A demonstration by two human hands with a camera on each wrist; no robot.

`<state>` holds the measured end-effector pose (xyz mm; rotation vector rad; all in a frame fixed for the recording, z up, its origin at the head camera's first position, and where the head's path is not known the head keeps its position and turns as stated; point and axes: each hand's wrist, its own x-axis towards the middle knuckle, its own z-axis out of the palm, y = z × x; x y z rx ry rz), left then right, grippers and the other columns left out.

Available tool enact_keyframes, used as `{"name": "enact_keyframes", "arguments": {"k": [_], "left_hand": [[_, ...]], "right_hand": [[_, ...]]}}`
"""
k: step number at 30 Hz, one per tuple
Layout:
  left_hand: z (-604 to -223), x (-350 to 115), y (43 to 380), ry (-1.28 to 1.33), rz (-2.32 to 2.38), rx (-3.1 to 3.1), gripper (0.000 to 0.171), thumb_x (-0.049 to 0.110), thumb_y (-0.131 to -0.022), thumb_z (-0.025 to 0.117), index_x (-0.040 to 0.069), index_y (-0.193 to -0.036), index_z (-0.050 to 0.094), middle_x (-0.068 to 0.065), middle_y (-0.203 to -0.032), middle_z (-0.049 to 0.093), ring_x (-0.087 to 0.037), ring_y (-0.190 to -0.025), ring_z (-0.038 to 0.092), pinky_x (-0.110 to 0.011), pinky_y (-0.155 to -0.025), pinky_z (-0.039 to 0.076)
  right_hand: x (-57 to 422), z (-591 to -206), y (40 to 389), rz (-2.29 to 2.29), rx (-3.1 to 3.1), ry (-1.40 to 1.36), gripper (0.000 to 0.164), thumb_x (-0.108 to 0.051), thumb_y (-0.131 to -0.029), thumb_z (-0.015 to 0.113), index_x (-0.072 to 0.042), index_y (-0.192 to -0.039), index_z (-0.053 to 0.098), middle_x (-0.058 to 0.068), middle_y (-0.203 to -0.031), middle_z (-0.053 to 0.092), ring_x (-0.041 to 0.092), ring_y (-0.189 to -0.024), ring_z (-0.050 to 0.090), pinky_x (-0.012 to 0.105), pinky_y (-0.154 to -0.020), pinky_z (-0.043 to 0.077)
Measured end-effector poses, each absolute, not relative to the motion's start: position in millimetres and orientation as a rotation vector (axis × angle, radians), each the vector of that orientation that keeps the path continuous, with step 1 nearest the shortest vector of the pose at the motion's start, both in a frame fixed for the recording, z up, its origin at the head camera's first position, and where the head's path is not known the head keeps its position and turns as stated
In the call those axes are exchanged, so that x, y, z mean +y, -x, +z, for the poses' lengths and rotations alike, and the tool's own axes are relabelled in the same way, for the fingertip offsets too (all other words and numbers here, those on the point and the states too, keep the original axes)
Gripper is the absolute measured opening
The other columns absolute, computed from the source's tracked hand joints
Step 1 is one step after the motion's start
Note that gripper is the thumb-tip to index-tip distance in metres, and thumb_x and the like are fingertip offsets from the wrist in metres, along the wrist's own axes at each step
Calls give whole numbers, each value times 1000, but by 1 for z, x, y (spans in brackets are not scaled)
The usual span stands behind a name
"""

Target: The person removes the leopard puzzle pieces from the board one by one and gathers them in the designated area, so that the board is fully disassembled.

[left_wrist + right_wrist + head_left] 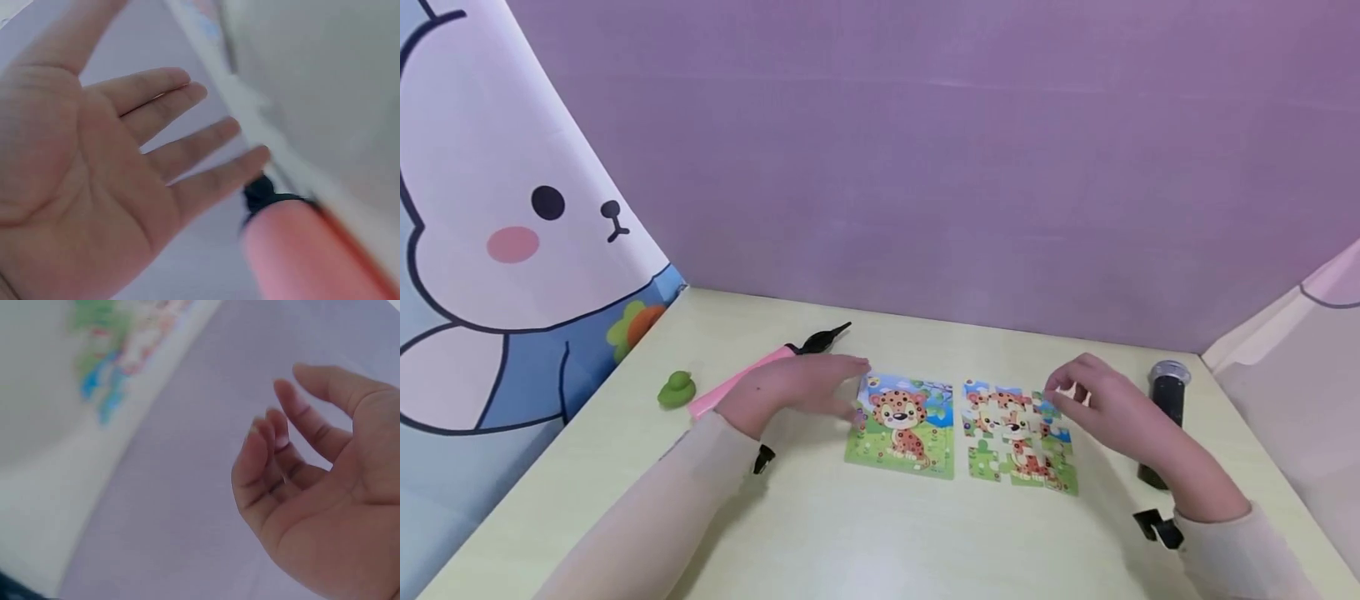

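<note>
My left hand (pixel 805 385) hovers at the left edge of a leopard picture card (pixel 880 454). In the left wrist view its fingers (pixel 206 140) are straight and spread, with nothing in the palm. Right of the card lies a jigsaw puzzle (pixel 1026 462) with the same spotted leopard; small gaps show between some pieces. Over the puzzle's upper right side is my right hand (pixel 1101 404). Its fingers (pixel 253 456) curl loosely and hold nothing in the right wrist view, where the puzzle is blurred.
A pink cylinder (pixel 741 383) with a black tapered end lies behind my left wrist. A green toy duck (pixel 677 390) sits left of it. Beyond my right wrist lies a black microphone (pixel 1167 400) with a silver head. A purple wall (pixel 925 167) bounds the table's far edge.
</note>
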<state>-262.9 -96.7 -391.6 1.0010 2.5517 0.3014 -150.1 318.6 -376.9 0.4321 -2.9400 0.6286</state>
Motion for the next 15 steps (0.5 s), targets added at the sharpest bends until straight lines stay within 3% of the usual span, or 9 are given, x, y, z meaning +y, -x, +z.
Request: {"name": "enact_keyframes", "arguments": {"k": [4,8,13,15], "left_hand": [[-372,-91,258,-1069,354,2751,61,49,-106,64,14,-156,56,-6,-162,57,-30,-154,50,-51,-128,45],[-359,-86,253,-1115,353,3015,45,50,-109,59,17,-137,73,-2,-140,74,-26,-136,67,-49,-111,60],[-357,-84,246,-1227,313,3277,37,44,-110,59,15,-119,80,-1,-119,82,-25,-120,74,-46,-105,62],[-361,-84,245,-1265,271,3338,36,42,-110,60,13,-121,79,-3,-123,81,-28,-124,72,-47,-111,59]], "right_hand": [[303,-362,149,495,-2819,-426,13,-23,-106,69,-14,-113,72,7,-117,65,24,-101,63,39,-81,58],[286,-350,149,396,-2718,-432,23,-22,-104,71,-7,-122,69,14,-121,65,36,-112,61,54,-89,56],[273,-346,155,232,-2654,-414,44,-25,-103,72,1,-136,61,24,-134,62,48,-124,54,66,-102,48],[272,-349,156,158,-2677,-379,54,-30,-103,71,0,-145,55,25,-142,56,51,-131,49,71,-106,44]]}}
